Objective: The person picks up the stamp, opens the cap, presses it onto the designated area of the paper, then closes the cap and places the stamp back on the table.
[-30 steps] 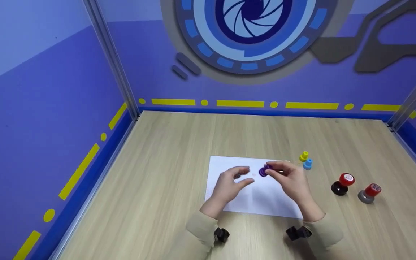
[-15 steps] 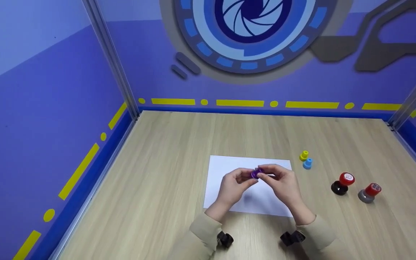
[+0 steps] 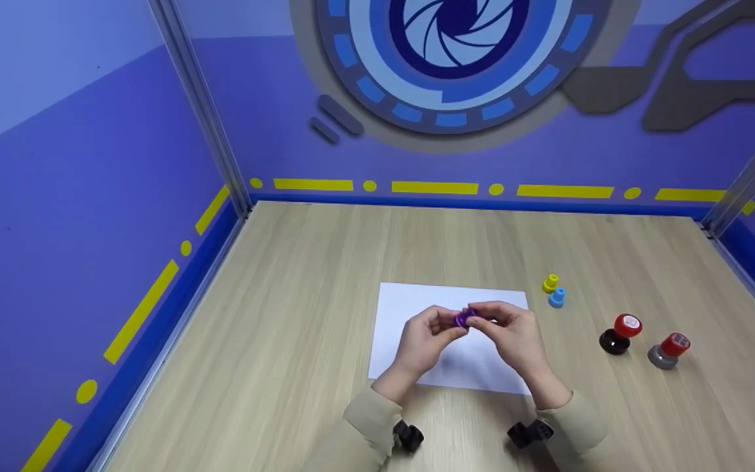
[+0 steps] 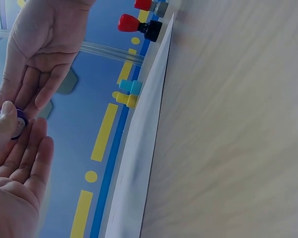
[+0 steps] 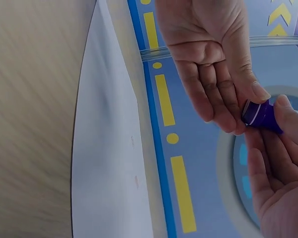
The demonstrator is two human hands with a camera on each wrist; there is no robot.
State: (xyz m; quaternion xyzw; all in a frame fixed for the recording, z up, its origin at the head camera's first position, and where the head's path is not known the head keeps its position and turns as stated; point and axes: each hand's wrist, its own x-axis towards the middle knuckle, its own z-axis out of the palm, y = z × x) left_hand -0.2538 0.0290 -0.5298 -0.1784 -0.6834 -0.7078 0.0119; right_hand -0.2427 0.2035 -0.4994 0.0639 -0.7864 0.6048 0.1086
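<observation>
A small purple stamp [image 3: 465, 318] is held between the two hands above a white sheet of paper [image 3: 396, 301]. The left hand [image 3: 421, 341] pinches its wider end with thumb and fingers. From the other side, the right hand [image 3: 512, 337] grips the narrower handle end. In the right wrist view, a pale line rings the purple stamp [image 5: 258, 115] near the left thumb. A light printed face shows on the stamp [image 4: 20, 126] in the left wrist view, partly covered by the thumb. Faint reddish marks [image 5: 136, 181] lie on the paper.
Right of the paper stand a yellow stamp [image 3: 550, 284] and a light blue stamp [image 3: 557, 298]. Farther right are a red-and-black stamp [image 3: 615, 341] and a red-and-grey one [image 3: 664, 357]. Blue panels [image 3: 325, 157] wall the wooden table [image 3: 299, 295].
The right hand has brought the purple stamp left, and the left hand has moved in and taken hold of its wider end. Over the last half second the hands have barely moved.
</observation>
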